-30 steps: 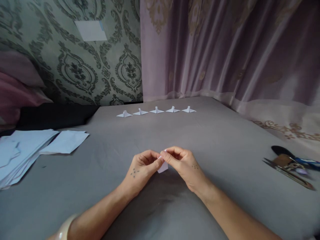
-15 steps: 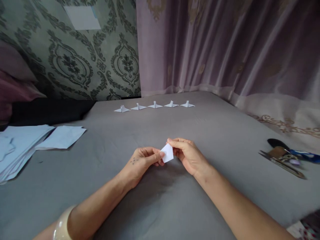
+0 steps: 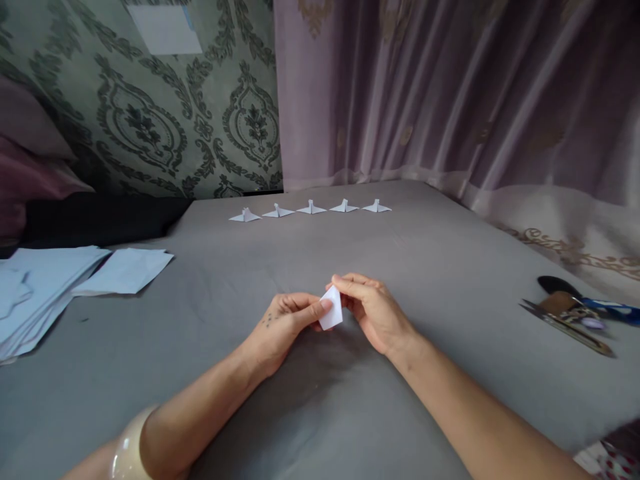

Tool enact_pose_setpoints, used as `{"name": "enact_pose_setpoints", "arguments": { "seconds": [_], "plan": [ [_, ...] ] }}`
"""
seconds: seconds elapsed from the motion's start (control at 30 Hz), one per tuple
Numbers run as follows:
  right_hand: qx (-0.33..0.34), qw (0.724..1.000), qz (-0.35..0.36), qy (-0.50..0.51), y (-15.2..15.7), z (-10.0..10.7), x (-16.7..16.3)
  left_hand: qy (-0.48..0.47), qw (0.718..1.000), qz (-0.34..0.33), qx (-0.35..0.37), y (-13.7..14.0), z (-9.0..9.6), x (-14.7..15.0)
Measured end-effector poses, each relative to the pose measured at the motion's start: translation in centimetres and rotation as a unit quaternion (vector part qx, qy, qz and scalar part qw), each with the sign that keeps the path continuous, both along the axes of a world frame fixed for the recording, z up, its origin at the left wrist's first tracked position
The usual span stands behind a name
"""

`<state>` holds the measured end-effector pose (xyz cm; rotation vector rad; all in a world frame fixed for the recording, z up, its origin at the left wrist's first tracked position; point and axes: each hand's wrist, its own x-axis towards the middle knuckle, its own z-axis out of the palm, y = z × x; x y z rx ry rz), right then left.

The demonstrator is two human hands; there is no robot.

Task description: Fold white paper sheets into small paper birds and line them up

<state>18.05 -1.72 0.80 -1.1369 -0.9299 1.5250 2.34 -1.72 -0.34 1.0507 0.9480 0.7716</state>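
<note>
Between my two hands is a small folded piece of white paper (image 3: 332,316), held up over the grey cloth surface (image 3: 310,400). My left hand (image 3: 293,323) pinches its left side, thumb on the front face and fingers behind. At the paper's top corner, the thumb and fingertips of my right hand (image 3: 373,307) are closed on it. The right hand's other fingers curl behind, partly hidden. Beyond the hands, several folded white paper birds (image 3: 311,208) stand in a row with wings spread.
On the left lie a stack of white paper sheets (image 3: 47,293) and a smaller paper pile (image 3: 125,270). A dark cloth (image 3: 100,217) is behind them. Scissors (image 3: 567,328) and a blue-handled item (image 3: 613,310) rest at the right. A curtain (image 3: 400,93) hangs behind.
The folded paper has turned slightly and shows a narrower face, shifted a little left. My right fingertips have moved slightly left with it. The view has tilted a little.
</note>
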Motion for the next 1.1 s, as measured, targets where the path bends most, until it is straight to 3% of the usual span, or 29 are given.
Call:
{"name": "enact_pose_setpoints", "arguments": {
  "seconds": [0.23, 0.57, 0.7, 0.8, 0.87, 0.93, 1.03, 1.1],
  "plan": [
    [0.053, 0.997, 0.039, -0.047, -0.7, -0.3, -0.9, -0.028, 0.990, 0.140, 0.015, 0.2, 0.0, 0.3],
    [-0.023, 0.999, -0.018, -0.029, -0.5, -1.0, -0.9, -0.033, 0.982, 0.185, -0.013, 0.8, -0.8, 0.2],
    [-0.007, 0.999, -0.024, -0.032, -0.2, -1.3, -0.6, -0.059, 0.987, 0.149, -0.005, 1.0, -0.9, 0.1],
    [0.031, 0.994, -0.046, -0.096, 0.0, -1.3, -0.3, -0.037, 0.989, 0.141, 0.020, 1.0, -0.8, 0.0],
    [0.078, 0.977, -0.076, -0.181, -0.1, -1.2, -0.3, 0.002, 0.984, 0.174, 0.048, 0.9, -0.5, -0.1],
    [0.151, 0.944, -0.110, -0.271, -0.3, -1.3, -0.4, 0.024, 0.977, 0.197, 0.076, 0.7, -0.2, 0.0],
    [0.275, 0.879, -0.126, -0.367, -0.9, -1.5, -0.9, -0.003, 0.986, 0.144, 0.085, 0.1, 0.4, 0.3],
    [0.321, 0.849, -0.104, -0.407, -1.4, -1.7, -1.4, -0.039, 0.992, 0.094, 0.077, -0.1, 0.7, 0.5]
  ]
}}
